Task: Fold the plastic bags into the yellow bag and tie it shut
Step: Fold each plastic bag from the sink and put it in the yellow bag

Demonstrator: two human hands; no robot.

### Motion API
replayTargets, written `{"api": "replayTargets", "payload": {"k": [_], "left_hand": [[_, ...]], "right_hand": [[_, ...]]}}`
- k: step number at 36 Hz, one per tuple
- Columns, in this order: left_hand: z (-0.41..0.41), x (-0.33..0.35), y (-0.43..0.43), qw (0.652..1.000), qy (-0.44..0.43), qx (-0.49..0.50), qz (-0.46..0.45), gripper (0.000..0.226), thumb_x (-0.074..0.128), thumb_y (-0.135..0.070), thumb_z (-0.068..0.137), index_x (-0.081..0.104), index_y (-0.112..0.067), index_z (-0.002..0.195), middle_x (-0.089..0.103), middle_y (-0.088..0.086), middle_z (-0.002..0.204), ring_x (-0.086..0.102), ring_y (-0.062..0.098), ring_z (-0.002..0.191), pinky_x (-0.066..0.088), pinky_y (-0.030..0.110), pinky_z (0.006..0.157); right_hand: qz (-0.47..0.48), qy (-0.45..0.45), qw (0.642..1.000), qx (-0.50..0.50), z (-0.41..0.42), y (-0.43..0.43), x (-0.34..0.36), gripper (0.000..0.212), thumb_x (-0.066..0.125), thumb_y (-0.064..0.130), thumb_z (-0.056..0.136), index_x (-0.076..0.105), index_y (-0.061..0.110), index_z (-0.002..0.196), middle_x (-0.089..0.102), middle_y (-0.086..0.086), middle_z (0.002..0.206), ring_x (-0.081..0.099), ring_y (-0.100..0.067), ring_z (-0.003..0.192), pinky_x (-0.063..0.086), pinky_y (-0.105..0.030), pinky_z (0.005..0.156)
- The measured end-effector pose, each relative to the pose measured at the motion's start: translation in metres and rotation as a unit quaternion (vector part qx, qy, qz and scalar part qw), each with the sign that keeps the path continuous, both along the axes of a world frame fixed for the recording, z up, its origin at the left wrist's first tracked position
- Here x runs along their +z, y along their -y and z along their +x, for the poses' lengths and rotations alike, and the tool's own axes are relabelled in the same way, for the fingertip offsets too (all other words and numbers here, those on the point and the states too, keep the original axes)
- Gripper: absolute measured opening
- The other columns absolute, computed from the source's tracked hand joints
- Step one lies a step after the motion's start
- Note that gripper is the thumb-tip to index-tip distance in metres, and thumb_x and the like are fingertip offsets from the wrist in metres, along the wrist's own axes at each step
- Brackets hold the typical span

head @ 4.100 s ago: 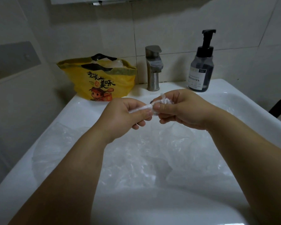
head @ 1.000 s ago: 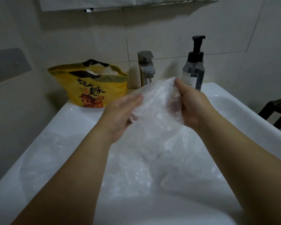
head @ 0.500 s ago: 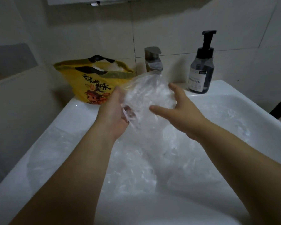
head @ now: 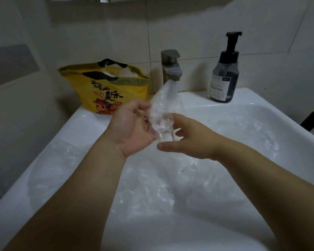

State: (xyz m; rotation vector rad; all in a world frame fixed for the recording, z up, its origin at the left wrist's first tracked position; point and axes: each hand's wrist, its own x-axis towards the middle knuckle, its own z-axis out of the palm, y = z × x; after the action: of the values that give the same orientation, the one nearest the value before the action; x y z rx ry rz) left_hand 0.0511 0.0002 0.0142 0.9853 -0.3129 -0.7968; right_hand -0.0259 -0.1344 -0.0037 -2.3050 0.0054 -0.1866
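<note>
One bag [head: 162,105] sits gripped in the curled left hand [head: 132,127], right hand [head: 190,140] spread just beside it; best squeeze air out, then fold small.

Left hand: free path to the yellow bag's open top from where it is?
Probably yes. The left hand, its grip on the crumpled clear plastic bag, is close beside the yellow printed plastic bag, whose top gapes open. Nothing lies between them, and the grey metal faucet stands on the other side.

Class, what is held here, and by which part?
The left hand grips the clear plastic bag at its lower part; the right hand is open, holding nothing.
</note>
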Motion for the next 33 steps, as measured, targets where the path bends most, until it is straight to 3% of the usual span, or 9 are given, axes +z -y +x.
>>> {"api": "replayTargets", "payload": {"k": [4, 7, 10, 13, 16, 19, 24, 29, 33], "left_hand": [[0.001, -0.002, 0.005, 0.998, -0.006, 0.06, 0.019, 0.042, 0.051, -0.004, 0.083, 0.052, 0.01, 0.122, 0.061, 0.025, 0.122, 0.065, 0.029, 0.101, 0.057, 0.033, 0.085], [0.005, -0.002, 0.007, 0.991, 0.017, 0.127, 0.045, 0.014, 0.05, -0.005, 0.096, 0.062, 0.0, 0.102, 0.069, 0.012, 0.092, 0.067, 0.013, 0.071, 0.057, 0.019, 0.061], [0.008, -0.004, 0.005, 0.974, 0.051, 0.187, 0.117, 0.005, 0.062, -0.017, 0.093, 0.062, -0.013, 0.09, 0.056, -0.002, 0.072, 0.054, 0.005, 0.059, 0.051, 0.017, 0.046], [0.008, -0.006, 0.006, 0.948, 0.125, 0.235, 0.174, 0.014, 0.063, -0.036, 0.092, 0.061, -0.024, 0.097, 0.056, -0.007, 0.092, 0.055, 0.01, 0.086, 0.055, 0.028, 0.072], [0.005, -0.005, 0.005, 0.903, 0.243, 0.302, 0.185, 0.041, 0.063, -0.041, 0.09, 0.05, -0.028, 0.127, 0.053, -0.008, 0.123, 0.052, 0.009, 0.112, 0.045, 0.035, 0.099], [0.002, -0.001, -0.001, 0.907, 0.306, 0.251, 0.147, 0.048, 0.063, -0.032, 0.091, 0.047, -0.033, 0.136, 0.05, -0.013, 0.131, 0.049, 0.002, 0.117, 0.041, 0.027, 0.097], [-0.003, -0.011, -0.001, 0.904, 0.351, 0.085, 0.229, 0.039, 0.076, -0.024, 0.081, 0.063, -0.037, 0.116, 0.064, -0.01, 0.119, 0.06, 0.006, 0.113, 0.055, 0.028, 0.087], [0.0, -0.014, 0.002, 0.886, 0.346, 0.18, 0.252, 0.007, 0.073, -0.03, 0.084, 0.069, -0.03, 0.09, 0.071, -0.008, 0.093, 0.068, 0.012, 0.086, 0.057, 0.024, 0.073], [0.006, -0.012, 0.0, 0.869, 0.344, 0.255, 0.247, 0.005, 0.069, -0.032, 0.087, 0.068, -0.027, 0.089, 0.07, -0.007, 0.088, 0.066, 0.012, 0.082, 0.053, 0.026, 0.07]], "right_hand": [[0.066, 0.037, 0.996, -0.041, 0.004, 0.003, 0.002, 0.014, 0.061, 0.013, 0.091, 0.067, 0.021, 0.1, 0.069, 0.0, 0.095, 0.062, -0.009, 0.078, 0.051, -0.022, 0.074], [0.269, 0.023, 0.96, -0.074, 0.007, 0.008, 0.01, 0.018, 0.055, 0.002, 0.089, 0.068, 0.012, 0.081, 0.065, -0.007, 0.079, 0.059, -0.022, 0.072, 0.052, -0.037, 0.072], [0.372, 0.027, 0.922, -0.102, 0.006, 0.015, 0.016, 0.015, 0.05, -0.001, 0.09, 0.064, -0.004, 0.086, 0.054, -0.012, 0.07, 0.05, -0.022, 0.066, 0.043, -0.033, 0.066], [0.377, 0.013, 0.918, -0.122, 0.005, 0.017, 0.016, 0.025, 0.053, 0.006, 0.093, 0.058, -0.016, 0.103, 0.054, -0.017, 0.086, 0.05, -0.029, 0.078, 0.044, -0.04, 0.075], [0.377, 0.004, 0.919, -0.115, 0.003, 0.017, 0.017, 0.028, 0.055, 0.01, 0.092, 0.057, -0.017, 0.101, 0.05, -0.015, 0.088, 0.047, -0.029, 0.081, 0.043, -0.041, 0.076], [0.381, -0.003, 0.919, -0.099, 0.002, 0.019, 0.017, 0.034, 0.056, 0.01, 0.092, 0.052, -0.022, 0.103, 0.049, -0.013, 0.089, 0.047, -0.028, 0.081, 0.047, -0.038, 0.071], [0.335, -0.012, 0.937, -0.101, 0.003, 0.024, 0.016, 0.025, 0.058, 0.018, 0.089, 0.063, -0.006, 0.094, 0.058, -0.033, 0.093, 0.056, -0.043, 0.083, 0.047, -0.048, 0.08], [0.37, 0.022, 0.922, -0.11, 0.002, 0.031, 0.02, 0.026, 0.062, 0.045, 0.083, 0.053, 0.027, 0.1, 0.058, -0.007, 0.113, 0.057, -0.027, 0.104, 0.048, -0.038, 0.087], [0.233, 0.073, 0.958, -0.152, 0.0, 0.03, 0.021, 0.041, 0.054, 0.067, 0.072, 0.053, 0.031, 0.092, 0.058, 0.008, 0.102, 0.054, -0.01, 0.095, 0.043, -0.031, 0.083]]}}
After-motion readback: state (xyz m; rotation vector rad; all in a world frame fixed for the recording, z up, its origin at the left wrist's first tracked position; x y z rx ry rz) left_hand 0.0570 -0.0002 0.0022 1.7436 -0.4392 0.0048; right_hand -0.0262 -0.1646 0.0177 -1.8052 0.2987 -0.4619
